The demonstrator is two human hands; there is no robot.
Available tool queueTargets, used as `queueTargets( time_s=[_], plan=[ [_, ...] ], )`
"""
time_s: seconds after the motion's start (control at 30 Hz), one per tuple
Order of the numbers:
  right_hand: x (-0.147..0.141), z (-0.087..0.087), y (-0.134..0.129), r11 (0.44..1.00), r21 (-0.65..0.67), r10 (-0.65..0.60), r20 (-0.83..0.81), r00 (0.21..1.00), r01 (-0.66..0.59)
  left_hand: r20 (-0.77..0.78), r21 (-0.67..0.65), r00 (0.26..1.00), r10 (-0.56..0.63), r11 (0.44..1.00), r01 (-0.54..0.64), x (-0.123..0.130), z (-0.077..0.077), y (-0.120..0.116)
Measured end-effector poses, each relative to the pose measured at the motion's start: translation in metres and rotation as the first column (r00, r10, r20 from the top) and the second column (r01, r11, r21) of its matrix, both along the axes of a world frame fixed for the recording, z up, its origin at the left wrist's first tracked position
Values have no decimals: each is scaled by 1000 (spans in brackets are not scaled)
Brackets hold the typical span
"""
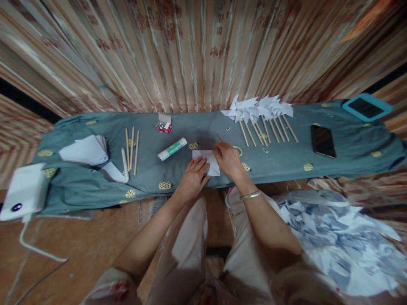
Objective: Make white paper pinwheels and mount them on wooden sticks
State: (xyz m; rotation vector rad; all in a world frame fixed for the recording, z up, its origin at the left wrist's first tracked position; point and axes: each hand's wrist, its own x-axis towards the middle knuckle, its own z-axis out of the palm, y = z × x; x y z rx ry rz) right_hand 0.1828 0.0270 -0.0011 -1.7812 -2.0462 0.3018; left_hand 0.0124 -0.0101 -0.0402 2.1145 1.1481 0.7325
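Observation:
A small white paper square (213,169) with a slanting crease lies in front of me near the table's front edge. My left hand (193,177) rests flat on its left part, fingers stretched out. At its upper right edge, the bent fingers of my right hand (228,160) pinch the paper; the fingertips are partly hidden. Behind that hand show a green ring (238,150) and a thin pointed tip (219,137); whether they belong to one tool I cannot tell. A white and green glue stick (172,149) lies to the left of the paper.
Paper pinwheels (260,109) on wooden sticks lie at the back right, beside a dark phone (323,140) and a blue-framed device (367,106). Leftward are a small red box (163,126), loose sticks (136,152), stacked paper (85,150) and a white device (23,190). Paper scraps (337,241) lie at lower right.

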Motion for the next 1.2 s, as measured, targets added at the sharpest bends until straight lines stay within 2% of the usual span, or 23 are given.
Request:
queueTargets(
  time_s=[0.3, 0.4, 0.53, 0.63, 0.77, 0.9, 1.2],
  plan=[
    [-8, -7, -20, 981, -105, 177, 118, 977, -165, -46, 23, 999, -10, 1000, 11, 0, 1, -2],
    [-8, -9, -22, 977, -97, 199, 125, 972, -188, -174, 88, 984, -27, 995, 43, -2, 1, -2],
    [-8, -11, -24, 978, -63, 208, 130, 969, -201, -408, 189, 913, -23, 976, 109, -7, 3, -1],
    [-7, -14, -25, 981, -23, 195, 120, 973, -194, -487, 237, 873, -13, 960, 147, -10, 3, -1],
    [-7, -19, -21, 984, 19, 176, 73, 982, -177, -504, 277, 864, 2, 948, 159, -12, 1, -1],
    [-10, -20, -16, 990, -5, 144, 49, 988, -144, -501, 296, 865, 19, 943, 150, -12, -1, -2],
    [-14, -18, -9, 992, -8, 124, 117, 985, -124, -475, 310, 878, 60, 945, 104, -11, 0, -3]
  ],
)
